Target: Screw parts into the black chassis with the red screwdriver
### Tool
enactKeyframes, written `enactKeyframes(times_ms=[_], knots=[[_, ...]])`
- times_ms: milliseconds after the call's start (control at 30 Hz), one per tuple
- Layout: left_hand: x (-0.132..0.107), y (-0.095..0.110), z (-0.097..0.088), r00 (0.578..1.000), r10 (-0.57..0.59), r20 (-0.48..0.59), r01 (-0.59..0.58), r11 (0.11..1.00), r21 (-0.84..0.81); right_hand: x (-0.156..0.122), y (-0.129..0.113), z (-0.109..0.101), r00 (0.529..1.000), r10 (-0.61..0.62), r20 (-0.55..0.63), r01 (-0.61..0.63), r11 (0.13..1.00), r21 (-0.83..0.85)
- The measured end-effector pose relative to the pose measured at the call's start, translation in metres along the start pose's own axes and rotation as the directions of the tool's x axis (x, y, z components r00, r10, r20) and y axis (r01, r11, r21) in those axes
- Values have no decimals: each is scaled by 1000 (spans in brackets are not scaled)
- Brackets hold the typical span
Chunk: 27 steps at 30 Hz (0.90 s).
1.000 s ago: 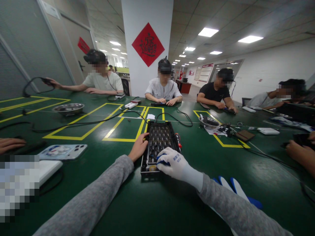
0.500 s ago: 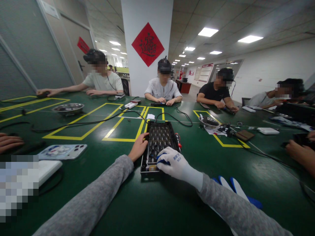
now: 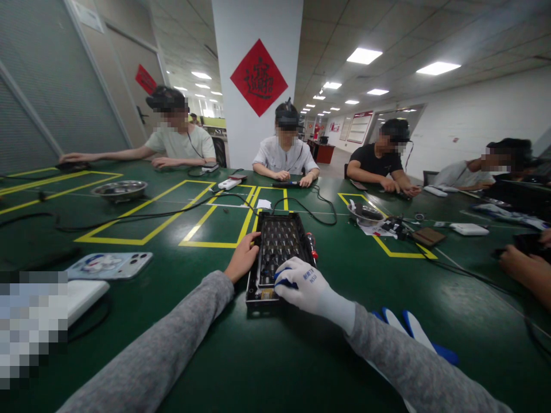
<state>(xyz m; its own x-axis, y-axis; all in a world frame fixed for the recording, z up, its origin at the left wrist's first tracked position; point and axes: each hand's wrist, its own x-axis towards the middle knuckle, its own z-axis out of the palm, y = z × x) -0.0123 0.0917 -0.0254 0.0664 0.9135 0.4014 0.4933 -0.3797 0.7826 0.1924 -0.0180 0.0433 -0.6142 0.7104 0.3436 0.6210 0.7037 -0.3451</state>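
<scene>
A black screwdriver bit case (image 3: 279, 238) lies open in front of me, with rows of small metal bits in its tray. My bare left hand (image 3: 243, 257) grips the case's left edge, fingers over the rim. A white glove with blue fingertips covers my right hand (image 3: 299, 283). Its fingers curl down at the tray's near right corner; whatever is between the fingertips is hidden. Against the case's right side lies a red and clear tool (image 3: 311, 246), partly seen. Another blue-and-white glove (image 3: 413, 332) lies by my right forearm.
On my left are a phone (image 3: 109, 266) and a white device (image 3: 86, 301). Metal bowls (image 3: 119, 190) (image 3: 365, 213) stand farther off. A black cable (image 3: 172, 211) crosses the green table (image 3: 206, 350). Several people sit around it; a co-worker's hands (image 3: 523, 267) are at the right edge.
My hands and the bit case hold the same place. Another person's hand at the left edge has gone from view. The person opposite has shifted a dark object to the right.
</scene>
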Motion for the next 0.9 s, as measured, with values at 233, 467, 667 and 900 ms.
enactKeyframes(times_ms=[233,467,667,900], knots=[[0,1,0,1000,2,-4,-2,1000,1,1,-1,-1,1000,-15,14,15,1000,-4],[0,3,0,1000,4,-10,-4,1000,17,1,-4,-1,1000,9,14,-9,1000,12],[-3,7,-2,1000,2,-18,-2,999,34,0,-3,2,1000,-1,-8,1,1000,16],[-4,7,-3,1000,-2,13,2,1000,24,-2,-5,-1,1000,-2,27,2,1000,22]])
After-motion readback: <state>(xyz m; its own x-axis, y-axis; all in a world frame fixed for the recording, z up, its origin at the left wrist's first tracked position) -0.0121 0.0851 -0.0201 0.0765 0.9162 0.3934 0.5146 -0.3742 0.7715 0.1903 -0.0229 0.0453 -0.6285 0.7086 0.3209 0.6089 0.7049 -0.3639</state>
